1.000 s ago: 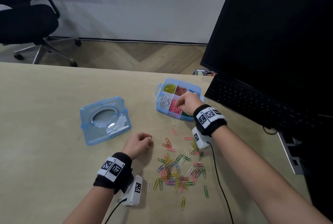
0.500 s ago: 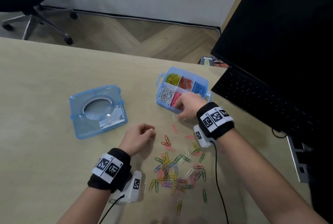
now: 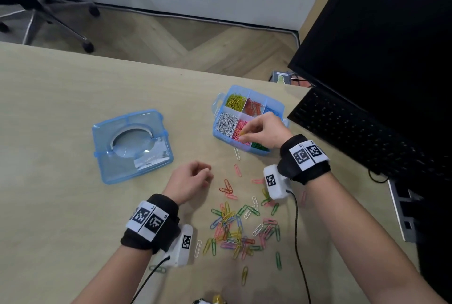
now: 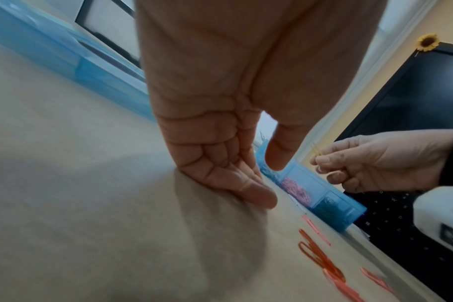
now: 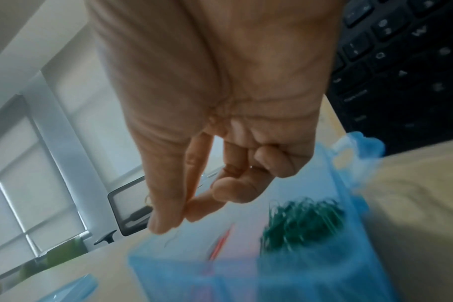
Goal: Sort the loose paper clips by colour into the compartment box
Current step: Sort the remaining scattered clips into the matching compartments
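Fingertips (image 4: 321,163) of the right hand (image 3: 265,132) pinch a yellow clip (image 4: 315,149) over the box (image 3: 274,105), seen clearly only from the left wrist. Left hand (image 3: 189,181) rests loosely curled beside the box; loose clips (image 3: 241,228) lie nearer, lid (image 3: 132,144) left, keyboard (image 3: 362,132) right.

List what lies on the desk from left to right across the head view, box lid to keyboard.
Blue box lid → left hand, resting loosely curled → compartment box → right hand, pinching a yellow paper clip over the box → black keyboard.
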A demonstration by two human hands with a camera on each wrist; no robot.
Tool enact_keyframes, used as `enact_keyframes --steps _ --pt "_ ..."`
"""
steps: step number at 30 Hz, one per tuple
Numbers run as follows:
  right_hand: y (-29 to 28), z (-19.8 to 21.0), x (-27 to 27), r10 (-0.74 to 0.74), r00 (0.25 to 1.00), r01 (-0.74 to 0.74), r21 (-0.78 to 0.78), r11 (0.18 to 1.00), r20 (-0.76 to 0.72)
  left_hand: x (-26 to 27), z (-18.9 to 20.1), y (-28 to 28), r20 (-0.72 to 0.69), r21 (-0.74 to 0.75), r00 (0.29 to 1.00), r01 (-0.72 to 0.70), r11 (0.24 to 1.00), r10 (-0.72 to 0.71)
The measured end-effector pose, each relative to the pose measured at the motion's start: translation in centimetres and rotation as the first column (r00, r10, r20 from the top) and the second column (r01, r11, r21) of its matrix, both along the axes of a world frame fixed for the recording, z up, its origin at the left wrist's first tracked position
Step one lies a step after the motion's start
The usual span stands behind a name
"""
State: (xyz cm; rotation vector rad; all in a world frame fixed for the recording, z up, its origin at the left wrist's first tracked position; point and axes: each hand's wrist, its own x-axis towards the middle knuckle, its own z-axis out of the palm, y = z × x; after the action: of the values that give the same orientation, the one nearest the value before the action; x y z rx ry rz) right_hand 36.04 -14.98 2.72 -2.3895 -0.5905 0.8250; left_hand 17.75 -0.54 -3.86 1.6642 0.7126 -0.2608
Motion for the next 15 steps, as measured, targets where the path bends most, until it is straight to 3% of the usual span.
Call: enact_keyframes --steps 5,8,10,15 --pt "3.3 1.4 2.6 -0.134 0.970 0.126 0.054 0.991 0.202 -1.1 0.1 0.1 0.009 0.048 0.999 0.037 0.998 -0.037" --pt "4.1 1.2 3.2 -0.151 0.965 0.158 -0.016 0.987 0.216 -2.4 0.2 0.2 -0.007 0.066 0.999 0.053 0.996 -0.053" --pt "3.1 1.5 2.0 -0.130 0.966 0.146 -0.056 0.988 0.225 -3.3 0.5 0.1 -0.013 0.081 0.998 0.065 0.995 -0.064" --pt "-3.8 2.7 -4.9 -0.230 0.941 0.212 0.098 0.972 0.249 -5.8 1.5 -0.5 -0.057 0.218 0.986 0.167 0.962 -0.158"
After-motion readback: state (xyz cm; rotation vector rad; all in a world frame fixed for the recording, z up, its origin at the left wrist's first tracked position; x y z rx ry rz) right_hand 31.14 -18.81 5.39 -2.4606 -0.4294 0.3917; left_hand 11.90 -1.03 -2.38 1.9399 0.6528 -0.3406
